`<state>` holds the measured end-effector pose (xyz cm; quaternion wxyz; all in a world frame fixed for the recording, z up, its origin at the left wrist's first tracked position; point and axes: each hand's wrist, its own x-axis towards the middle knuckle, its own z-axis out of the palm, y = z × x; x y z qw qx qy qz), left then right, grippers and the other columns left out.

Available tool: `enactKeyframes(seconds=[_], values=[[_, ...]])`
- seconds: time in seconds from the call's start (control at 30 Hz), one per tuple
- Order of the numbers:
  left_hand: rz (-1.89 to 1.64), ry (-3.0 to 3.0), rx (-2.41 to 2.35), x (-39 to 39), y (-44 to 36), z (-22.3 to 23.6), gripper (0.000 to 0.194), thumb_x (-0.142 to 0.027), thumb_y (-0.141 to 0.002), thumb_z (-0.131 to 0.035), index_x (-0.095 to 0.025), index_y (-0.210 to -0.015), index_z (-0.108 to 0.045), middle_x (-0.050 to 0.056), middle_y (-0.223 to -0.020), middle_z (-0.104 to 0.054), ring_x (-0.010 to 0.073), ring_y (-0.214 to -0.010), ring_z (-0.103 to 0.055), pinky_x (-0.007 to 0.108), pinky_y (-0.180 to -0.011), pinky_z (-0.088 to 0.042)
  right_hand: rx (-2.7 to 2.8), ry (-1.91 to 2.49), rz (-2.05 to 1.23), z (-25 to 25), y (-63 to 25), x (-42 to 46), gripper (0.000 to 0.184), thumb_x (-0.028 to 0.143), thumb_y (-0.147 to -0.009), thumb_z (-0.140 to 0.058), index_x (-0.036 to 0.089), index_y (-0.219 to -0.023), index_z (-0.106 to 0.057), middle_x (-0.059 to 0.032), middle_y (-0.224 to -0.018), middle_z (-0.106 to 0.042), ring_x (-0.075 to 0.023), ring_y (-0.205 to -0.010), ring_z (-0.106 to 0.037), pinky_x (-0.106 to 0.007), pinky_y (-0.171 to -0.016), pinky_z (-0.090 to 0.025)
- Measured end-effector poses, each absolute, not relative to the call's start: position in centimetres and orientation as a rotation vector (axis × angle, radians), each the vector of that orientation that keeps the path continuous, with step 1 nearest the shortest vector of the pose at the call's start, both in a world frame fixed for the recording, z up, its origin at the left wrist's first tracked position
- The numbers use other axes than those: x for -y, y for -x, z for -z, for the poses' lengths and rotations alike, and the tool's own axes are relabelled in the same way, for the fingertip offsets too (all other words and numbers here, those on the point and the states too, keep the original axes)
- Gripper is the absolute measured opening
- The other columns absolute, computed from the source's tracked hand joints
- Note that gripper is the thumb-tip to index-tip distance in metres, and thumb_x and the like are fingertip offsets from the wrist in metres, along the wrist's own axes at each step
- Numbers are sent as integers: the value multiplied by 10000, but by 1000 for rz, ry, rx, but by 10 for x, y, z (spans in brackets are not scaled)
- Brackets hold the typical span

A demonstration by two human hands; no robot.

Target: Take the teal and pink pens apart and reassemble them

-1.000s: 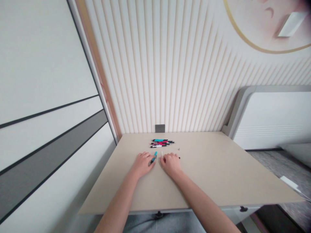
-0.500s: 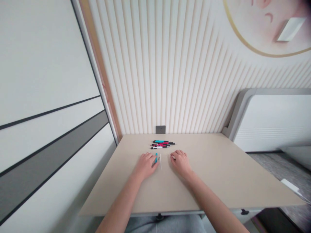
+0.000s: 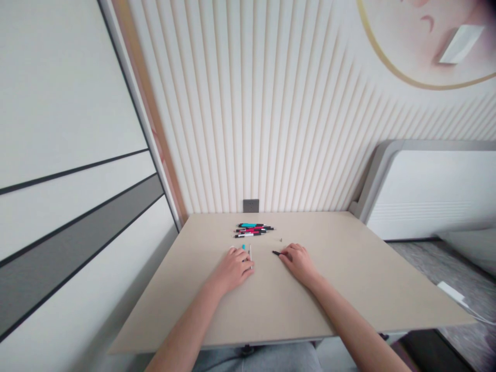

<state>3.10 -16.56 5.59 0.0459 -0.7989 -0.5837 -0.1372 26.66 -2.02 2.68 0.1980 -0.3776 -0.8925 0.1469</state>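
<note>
My left hand (image 3: 232, 269) lies on the desk, thumb and fingers closed at the near end of a thin white pen refill (image 3: 250, 250). Beneath and beside those fingers is a blue pen barrel (image 3: 244, 246), mostly covered, with only its far end showing. My right hand (image 3: 299, 262) rests to the right, fingers closed round a short black pen part (image 3: 276, 253) whose tip points left. Beyond that hand lies a tiny silvery piece (image 3: 280, 239), too small to make out.
Several pens (image 3: 253, 230) in blue, red, white and black lie in a pile toward the back of the beige desk (image 3: 186, 310). A dark wall socket (image 3: 251, 205) is behind them. A white cabinet (image 3: 77, 248) borders the left side, and a bed headboard (image 3: 426, 191) stands at the right.
My left hand has moved over the blue barrel to the white refill. The black part now shows more in my right hand, and a tiny silvery piece has appeared on the desk.
</note>
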Motion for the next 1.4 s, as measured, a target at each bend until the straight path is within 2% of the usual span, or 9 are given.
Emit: enactKeyframes(seconds=[0.17,0.37,0.53,0.63,0.73,0.83,0.97,1.27,1.4], values=[[347,2453,1712,154,-44,-53,152,-311,-935,-552,-229,-994,-665,48,-964,-650,208,-960,-546,375,-872,-353,2350,1286,-386,-26,-284,14,266,377,-902,-518,211,-857,-721,-56,-907,-695,-202,-896,-601,-284,-819,-384],[303,2427,1693,135,-64,-49,167,-327,-932,-557,-205,-898,-666,62,-937,-639,214,-952,-557,365,-842,-359,2379,1316,-291,-26,-272,28,251,399,-888,-559,202,-828,-703,-67,-901,-690,-210,-912,-595,-299,-816,-366],[323,2449,1695,137,-63,-52,182,-367,-923,-565,-228,-1006,-649,56,-976,-648,217,-958,-567,369,-860,-358,2405,1305,-230,-30,-259,26,318,471,-903,-534,206,-965,-696,-84,-980,-681,-229,-967,-582,-321,-827,-352],[405,2408,1752,141,-52,-55,235,-360,-937,-539,-249,-1129,-615,61,-1029,-655,220,-982,-566,366,-863,-369,2419,1292,-217,-36,-257,7,308,396,-942,-488,204,-1108,-663,-98,-1067,-667,-222,-1016,-570,-314,-859,-344],[490,2216,1937,145,-31,-59,222,-272,-964,-473,-234,-1107,-639,69,-1033,-665,220,-997,-563,360,-847,-382,2505,1246,-248,-41,-252,-14,317,344,-937,-504,215,-1199,-625,-96,-1104,-656,-222,-1061,-557,-304,-875,-337],[481,2104,2077,149,-6,-62,241,-213,-956,-453,-238,-1052,-672,52,-985,-681,212,-966,-575,348,-821,-396,2558,1198,-297,-40,-245,-26,269,335,-910,-547,227,-1126,-666,-69,-1063,-670,-214,-1053,-569,-290,-869,-339],[471,2024,2211,156,22,-62,271,-144,-937,-451,-223,-1032,-693,57,-1008,-688,217,-962,-592,343,-806,-414,2567,1166,-341,-36,-244,-27,229,281,-931,-491,226,-987,-706,-47,-1050,-681,-187,-1020,-589,-273,-858,-347],[526,2050,2286,154,28,-51,300,-218,-927,-486,-220,-1190,-631,79,-1060,-660,215,-987,-596,336,-875,-447,2495,1143,-476,-18,-308,-32,279,259,-883,-473,212,-1043,-698,-76,-1029,-700,-205,-960,-616,-308,-871,-414],[465,2035,2321,144,21,-50,279,-167,-925,-463,-201,-1091,-685,80,-975,-662,210,-913,-614,327,-837,-456,2430,1064,-513,-6,-325,-27,284,332,-881,-468,202,-994,-695,-91,-975,-692,-220,-910,-620,-332,-850,-446]])
